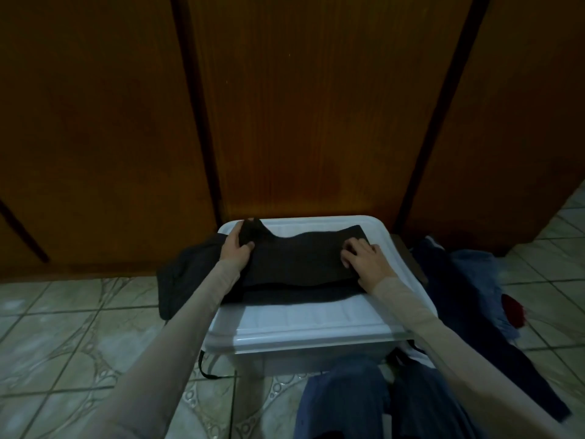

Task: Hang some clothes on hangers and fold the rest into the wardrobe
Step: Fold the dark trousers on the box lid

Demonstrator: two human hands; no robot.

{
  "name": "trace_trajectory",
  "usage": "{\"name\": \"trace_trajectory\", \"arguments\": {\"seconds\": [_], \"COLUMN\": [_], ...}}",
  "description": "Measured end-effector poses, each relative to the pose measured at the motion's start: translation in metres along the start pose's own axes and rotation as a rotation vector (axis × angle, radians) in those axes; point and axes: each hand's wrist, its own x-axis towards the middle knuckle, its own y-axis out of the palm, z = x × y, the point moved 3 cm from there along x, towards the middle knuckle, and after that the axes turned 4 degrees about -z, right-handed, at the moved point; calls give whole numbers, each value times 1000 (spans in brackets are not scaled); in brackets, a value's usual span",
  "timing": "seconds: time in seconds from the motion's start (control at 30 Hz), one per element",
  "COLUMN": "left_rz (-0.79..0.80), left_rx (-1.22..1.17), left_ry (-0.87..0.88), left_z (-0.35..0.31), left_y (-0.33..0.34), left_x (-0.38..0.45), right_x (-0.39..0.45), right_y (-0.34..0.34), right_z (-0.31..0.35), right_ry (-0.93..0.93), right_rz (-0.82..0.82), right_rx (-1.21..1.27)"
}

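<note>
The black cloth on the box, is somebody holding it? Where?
Yes. The left hand grips the black cloth at its far left corner, lifting it. The right hand presses flat on its right end.

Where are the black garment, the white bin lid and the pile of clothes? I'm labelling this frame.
black garment [300,261]: head view, middle of the fabric.
white bin lid [304,318]: head view, bare near part.
pile of clothes [465,280]: head view, dark blue cloth.
</note>
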Motion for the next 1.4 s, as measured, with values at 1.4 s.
{"name": "trace_trajectory", "arguments": {"seconds": [1.4], "left_rz": [530], "left_rx": [500], "left_ry": [216], "left_z": [-14], "left_y": [137], "left_x": [-42], "right_x": [-26], "right_y": [-72], "right_z": [-80], "right_ry": [1021], "right_rz": [-307], "right_rx": [917]}}
